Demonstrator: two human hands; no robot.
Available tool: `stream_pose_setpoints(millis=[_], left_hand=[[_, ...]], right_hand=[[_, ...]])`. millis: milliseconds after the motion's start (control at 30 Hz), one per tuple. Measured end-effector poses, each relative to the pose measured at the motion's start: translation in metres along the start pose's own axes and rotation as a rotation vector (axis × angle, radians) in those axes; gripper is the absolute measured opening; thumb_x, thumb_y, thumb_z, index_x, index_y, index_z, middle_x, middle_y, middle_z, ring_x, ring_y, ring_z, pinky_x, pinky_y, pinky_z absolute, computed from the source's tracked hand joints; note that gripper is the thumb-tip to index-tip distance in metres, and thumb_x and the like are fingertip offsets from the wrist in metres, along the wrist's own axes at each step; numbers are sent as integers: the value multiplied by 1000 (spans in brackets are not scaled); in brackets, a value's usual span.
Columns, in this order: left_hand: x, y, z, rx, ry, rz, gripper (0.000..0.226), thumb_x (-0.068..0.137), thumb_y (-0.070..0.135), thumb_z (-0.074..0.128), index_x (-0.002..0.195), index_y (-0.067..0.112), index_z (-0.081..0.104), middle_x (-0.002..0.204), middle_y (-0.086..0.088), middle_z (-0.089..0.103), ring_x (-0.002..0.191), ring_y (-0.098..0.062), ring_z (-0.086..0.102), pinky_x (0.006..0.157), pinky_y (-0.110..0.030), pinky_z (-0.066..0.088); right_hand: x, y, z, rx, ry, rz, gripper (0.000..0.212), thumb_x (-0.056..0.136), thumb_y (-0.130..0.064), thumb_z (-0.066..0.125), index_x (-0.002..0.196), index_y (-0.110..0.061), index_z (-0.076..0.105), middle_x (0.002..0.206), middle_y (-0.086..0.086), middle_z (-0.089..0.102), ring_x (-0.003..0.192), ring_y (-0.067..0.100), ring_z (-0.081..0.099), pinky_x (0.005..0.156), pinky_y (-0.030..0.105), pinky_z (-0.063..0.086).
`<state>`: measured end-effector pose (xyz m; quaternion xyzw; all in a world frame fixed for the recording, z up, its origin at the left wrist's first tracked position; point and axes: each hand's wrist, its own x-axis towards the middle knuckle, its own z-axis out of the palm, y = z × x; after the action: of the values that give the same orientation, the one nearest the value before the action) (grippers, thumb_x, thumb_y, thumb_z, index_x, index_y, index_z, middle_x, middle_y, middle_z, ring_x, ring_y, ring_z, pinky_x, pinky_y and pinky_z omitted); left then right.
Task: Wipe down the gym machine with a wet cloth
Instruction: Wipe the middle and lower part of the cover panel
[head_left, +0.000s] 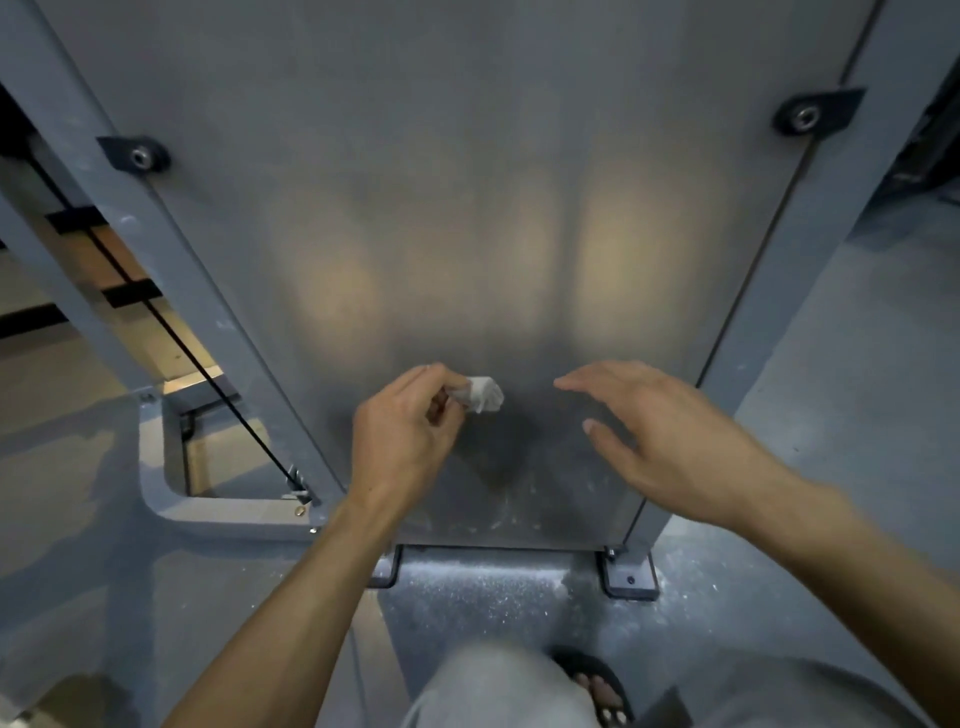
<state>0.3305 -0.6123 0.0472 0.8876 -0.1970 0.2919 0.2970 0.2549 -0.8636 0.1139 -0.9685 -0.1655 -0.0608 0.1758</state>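
Note:
A tall grey metal panel (467, 208) of the gym machine fills the middle of the view, bolted between two grey frame posts. My left hand (405, 431) pinches a small crumpled white cloth (484, 394) at its fingertips, low against the panel. My right hand (670, 436) hovers to the right of the cloth with its fingers straight and spread, holding nothing. White dusty marks show on the panel's bottom part (509, 512).
A black cable (171, 332) runs diagonally behind the left frame post (171, 270). The machine's grey base frame (171, 499) curves at lower left; a black foot bracket (628, 577) sits at lower right. My sandalled foot (597, 686) stands on the dusty grey floor.

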Motion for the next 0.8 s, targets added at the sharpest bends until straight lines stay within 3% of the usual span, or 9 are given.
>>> stream_pose_setpoints(millis=[100,200,300,400,633,800], left_hand=[[14,9,-5,39,34,77,15,80,14,72,90,24,68,86,8,66,75,-18,64,60,-32,50],[-5,3,12,84,-59,96,19,77,12,73,90,24,65,87,7,64,77,-21,65,57,-35,52],[-29,-5,38,98,-189,46,29,70,10,80,86,27,63,80,9,61,70,-20,63,49,-32,50],[-38,-4,45,82,-221,-8,32,68,8,83,85,28,64,75,10,59,65,-17,61,47,-30,48],[9,15,6,52,-34,42,17,80,12,71,92,24,69,83,10,64,71,-14,60,62,-31,49],[-36,8,55,81,-182,8,20,76,11,76,85,26,66,82,10,63,70,-15,60,55,-34,50]], right_hand=[[18,-5,-14,-48,-102,46,43,102,-21,51,144,-24,52,142,-3,59,131,19,54,110,36,43],[23,-10,-8,-96,-177,141,39,101,-29,46,139,-33,53,132,-1,66,120,26,61,98,42,51],[16,-7,12,-149,-239,189,37,101,-34,44,137,-36,53,126,0,69,115,31,63,93,41,53],[4,5,19,-135,-246,183,34,103,-32,44,136,-35,53,125,-4,68,113,27,64,91,41,54],[-25,28,19,-51,-188,85,38,103,-28,48,140,-33,53,134,-13,60,121,13,57,100,36,50],[-35,37,22,-57,-183,105,39,102,-29,52,141,-31,54,135,-11,60,124,15,57,102,35,49]])
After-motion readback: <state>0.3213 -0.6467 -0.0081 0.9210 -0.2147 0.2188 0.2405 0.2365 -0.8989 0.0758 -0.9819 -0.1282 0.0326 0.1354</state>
